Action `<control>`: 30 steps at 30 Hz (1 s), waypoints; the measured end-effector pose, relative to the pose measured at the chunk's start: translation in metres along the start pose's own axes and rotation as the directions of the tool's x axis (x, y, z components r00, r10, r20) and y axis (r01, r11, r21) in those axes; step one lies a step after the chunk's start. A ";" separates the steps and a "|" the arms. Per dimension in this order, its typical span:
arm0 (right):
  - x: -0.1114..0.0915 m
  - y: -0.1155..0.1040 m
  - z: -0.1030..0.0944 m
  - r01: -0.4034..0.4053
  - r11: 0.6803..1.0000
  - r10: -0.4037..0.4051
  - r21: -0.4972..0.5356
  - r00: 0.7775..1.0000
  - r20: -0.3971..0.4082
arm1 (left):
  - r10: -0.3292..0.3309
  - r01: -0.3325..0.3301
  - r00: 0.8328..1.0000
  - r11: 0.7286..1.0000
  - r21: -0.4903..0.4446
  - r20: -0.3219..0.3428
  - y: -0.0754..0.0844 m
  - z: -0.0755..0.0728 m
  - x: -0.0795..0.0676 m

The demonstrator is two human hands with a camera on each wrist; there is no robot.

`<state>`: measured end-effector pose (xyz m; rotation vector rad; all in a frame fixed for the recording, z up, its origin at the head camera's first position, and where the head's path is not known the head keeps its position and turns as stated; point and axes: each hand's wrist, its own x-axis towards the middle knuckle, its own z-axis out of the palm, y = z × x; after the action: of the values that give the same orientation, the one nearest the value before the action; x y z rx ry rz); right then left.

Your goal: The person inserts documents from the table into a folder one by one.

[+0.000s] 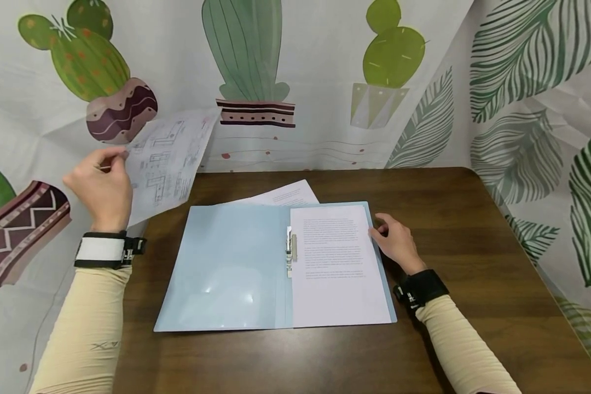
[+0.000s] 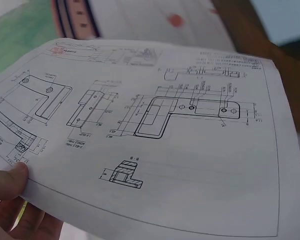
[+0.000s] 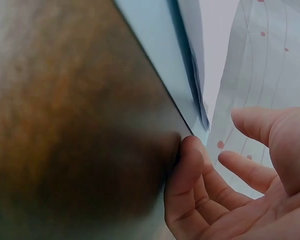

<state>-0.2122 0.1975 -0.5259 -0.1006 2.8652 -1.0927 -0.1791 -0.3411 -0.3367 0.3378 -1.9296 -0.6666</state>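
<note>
At the left, my left hand (image 1: 109,186) pinches a sheet of technical drawings (image 1: 169,158) by its edge, raised over the table's left side. In the left wrist view the thumb (image 2: 12,181) lies on that sheet's printed face. A light blue folder (image 1: 226,262) lies spread on the table, with a metal clip (image 1: 290,251) along its spine. White text pages (image 1: 337,301) rest on its right half. My right hand (image 1: 396,243) is at the folder's right edge, fingers loosely bent, fingertips touching the edge in the right wrist view.
Another printed paper (image 1: 295,192) sticks out from behind the folder's top edge. The brown wooden table (image 1: 473,230) has a rounded far right corner. A white cloth with cactus prints (image 1: 320,71) hangs behind, and leaf-patterned fabric (image 1: 537,131) hangs at the right.
</note>
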 end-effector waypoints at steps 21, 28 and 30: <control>0.022 -0.043 -0.024 0.343 0.874 -0.337 0.346 0.938 -0.077 | -0.122 0.423 0.840 0.757 -0.498 0.528 0.095 0.040 -0.051; 0.020 -0.061 -0.036 0.308 0.722 -0.399 0.620 0.917 0.008 | -0.101 0.534 0.720 0.712 -0.456 0.686 0.110 0.062 -0.086; 0.018 -0.062 -0.039 0.278 0.700 -0.394 0.658 0.919 0.031 | -0.116 0.565 0.689 0.703 -0.431 0.715 0.112 0.068 -0.094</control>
<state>-0.2312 0.1753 -0.4564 -0.6613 2.1992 -1.9670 -0.1922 -0.1824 -0.3629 0.0483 -2.1245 -1.8643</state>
